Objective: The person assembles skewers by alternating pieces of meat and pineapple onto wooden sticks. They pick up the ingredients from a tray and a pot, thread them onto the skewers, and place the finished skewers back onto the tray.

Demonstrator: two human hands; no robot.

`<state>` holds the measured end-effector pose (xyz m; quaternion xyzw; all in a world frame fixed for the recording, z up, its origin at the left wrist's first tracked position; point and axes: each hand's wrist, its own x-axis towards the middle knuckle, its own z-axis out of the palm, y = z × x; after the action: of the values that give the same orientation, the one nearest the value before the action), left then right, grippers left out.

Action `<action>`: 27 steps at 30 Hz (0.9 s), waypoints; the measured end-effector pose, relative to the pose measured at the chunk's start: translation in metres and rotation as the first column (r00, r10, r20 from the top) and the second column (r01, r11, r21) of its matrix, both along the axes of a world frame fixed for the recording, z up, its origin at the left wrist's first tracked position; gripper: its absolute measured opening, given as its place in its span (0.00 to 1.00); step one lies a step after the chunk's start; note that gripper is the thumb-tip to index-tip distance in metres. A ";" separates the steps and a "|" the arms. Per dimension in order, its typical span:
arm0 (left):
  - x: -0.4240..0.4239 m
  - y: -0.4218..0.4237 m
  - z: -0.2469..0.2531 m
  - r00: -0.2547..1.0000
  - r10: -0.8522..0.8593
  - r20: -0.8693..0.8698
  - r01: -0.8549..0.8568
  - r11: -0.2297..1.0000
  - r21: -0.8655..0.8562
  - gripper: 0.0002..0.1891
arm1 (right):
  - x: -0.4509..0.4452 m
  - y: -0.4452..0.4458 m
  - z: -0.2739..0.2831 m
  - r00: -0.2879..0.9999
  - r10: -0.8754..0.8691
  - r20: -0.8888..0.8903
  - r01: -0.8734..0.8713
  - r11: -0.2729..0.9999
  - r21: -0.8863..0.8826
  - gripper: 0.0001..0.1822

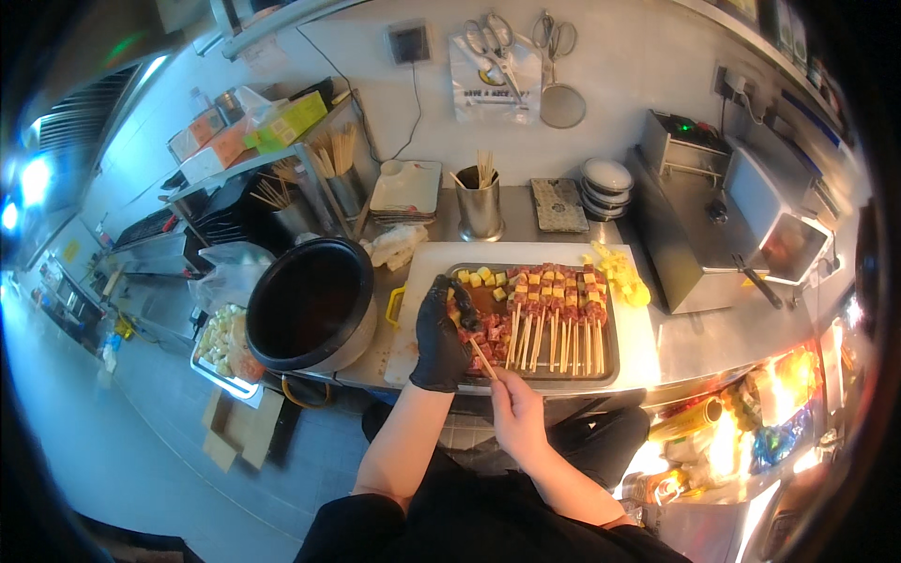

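Note:
My left hand (pixel 440 338), in a black glove, curls around food pieces at the upper end of a wooden skewer (pixel 482 357); its fingers partly hide them. The bare fingers of my right hand (pixel 519 415) pinch the lower end of that same stick. Both hands are over the left front of a metal tray (pixel 611 366). Inside it, loose cubes of raw red meat (pixel 496 331) lie beside the glove, with yellow cubes (pixel 482 276) behind them. Several finished skewers (pixel 556 295) of meat and yellow cubes lie in a row on the right, sticks towards me.
The tray rests on a white cutting board (pixel 640 345), with a crumpled yellow glove or cloth (pixel 623 274) at its right corner. A large dark-rimmed pot (pixel 310 302) stands left. Behind are a steel stick holder (pixel 480 207), plates (pixel 405 186) and bowls (pixel 605 186); a steel fryer (pixel 693 239) is right.

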<state>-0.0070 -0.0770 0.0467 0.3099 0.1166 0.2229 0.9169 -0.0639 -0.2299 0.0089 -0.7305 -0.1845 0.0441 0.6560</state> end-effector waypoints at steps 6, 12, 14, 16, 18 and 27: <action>-0.003 -0.003 0.013 0.997 -0.033 -0.068 0.040 0.994 0.103 0.13 | -0.007 0.007 -0.004 0.992 0.082 -0.095 -0.074 0.994 0.085 0.10; -0.003 -0.002 -0.001 0.990 -0.141 0.001 0.139 0.979 0.153 0.15 | 0.002 0.011 -0.006 0.981 0.105 -0.161 -0.077 0.983 0.167 0.10; 0.004 -0.001 -0.007 0.999 -0.050 0.000 0.049 0.978 0.204 0.16 | 0.006 0.005 -0.005 0.983 0.082 -0.167 -0.058 0.988 0.147 0.10; 0.010 0.020 -0.020 0.994 0.087 0.059 -0.102 0.648 0.755 0.15 | 0.011 -0.005 -0.006 0.978 0.051 -0.204 -0.024 0.991 0.133 0.10; 0.011 0.034 -0.032 0.985 0.160 -0.070 0.039 0.186 0.982 0.13 | 0.017 -0.015 -0.012 0.981 0.030 -0.192 0.003 0.985 0.173 0.10; 0.018 0.015 -0.047 0.969 0.107 -0.222 0.242 -0.586 0.773 0.15 | 0.029 -0.035 -0.023 0.975 -0.041 -0.217 0.075 0.985 0.152 0.10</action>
<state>0.0112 -0.0616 -0.0007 0.9820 -0.0793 0.1024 0.1375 -0.0344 -0.2645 -0.0144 -0.6719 -0.0946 0.0878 0.7293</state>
